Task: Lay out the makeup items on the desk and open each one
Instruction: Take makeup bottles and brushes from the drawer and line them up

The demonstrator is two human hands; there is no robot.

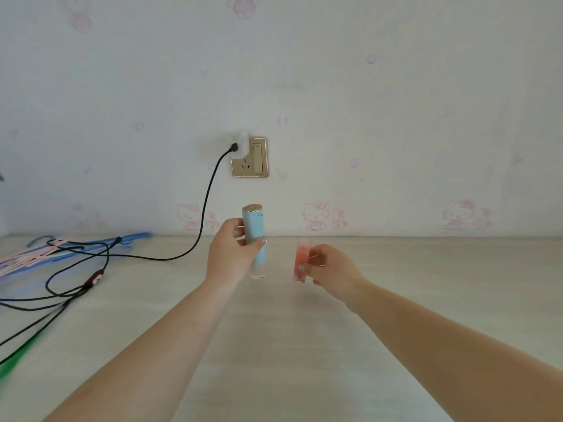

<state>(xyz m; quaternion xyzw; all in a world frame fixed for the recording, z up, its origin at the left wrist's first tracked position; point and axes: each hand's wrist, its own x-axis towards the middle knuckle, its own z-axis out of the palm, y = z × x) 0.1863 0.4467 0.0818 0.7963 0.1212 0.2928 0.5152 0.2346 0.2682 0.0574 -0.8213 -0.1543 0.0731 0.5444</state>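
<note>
Both forearms reach out over the surface (274, 345). My left hand (231, 251) wraps the blue tube (256, 239), upright, above the surface near the wall. My right hand (329, 266) pinches the pink tube (302, 260), also upright, just beside it. Neither looks opened. Risk: tall narrow tubes may tip when set down; black cable (201, 214) at left could snag.
</note>
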